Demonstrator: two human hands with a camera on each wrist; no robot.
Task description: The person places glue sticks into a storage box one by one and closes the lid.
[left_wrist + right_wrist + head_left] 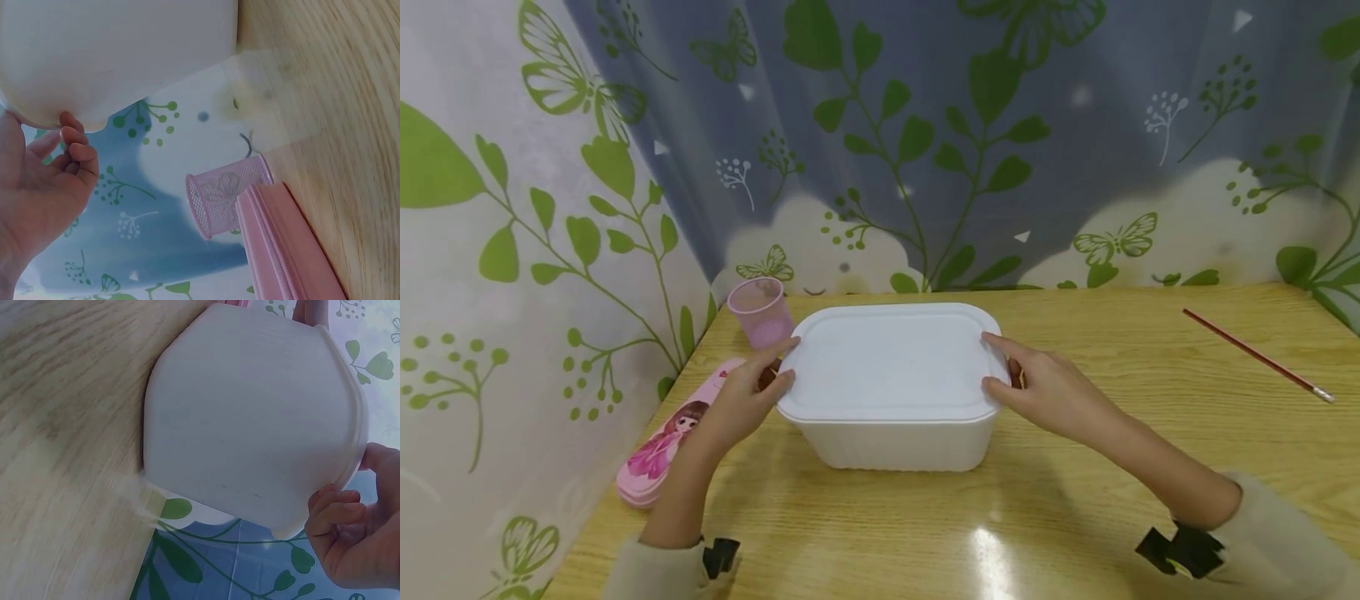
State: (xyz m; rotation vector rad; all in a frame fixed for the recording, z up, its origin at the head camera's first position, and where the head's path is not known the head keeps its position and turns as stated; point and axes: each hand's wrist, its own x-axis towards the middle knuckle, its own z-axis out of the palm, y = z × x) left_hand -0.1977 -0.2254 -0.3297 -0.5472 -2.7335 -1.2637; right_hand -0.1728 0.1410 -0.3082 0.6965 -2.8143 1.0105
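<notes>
A white plastic storage box (895,447) stands on the wooden table with its white lid (891,362) on top. My left hand (741,407) holds the lid's left edge, thumb and index finger on the upper face. At the opposite edge my right hand (1056,396) grips the lid in the same way. From the left wrist view, the left hand (56,181) has its other fingers curled beneath the rim. Below the rim in the right wrist view, the right hand's (359,534) fingers are likewise bent. What the box contains is hidden.
A pink mesh pen cup (763,321) stands behind the left hand. Along the table's left side lies a pink pencil case (655,458) with a cartoon girl. A red pencil (1255,354) lies far right. Patterned curtain (925,150) hangs behind the table and at left.
</notes>
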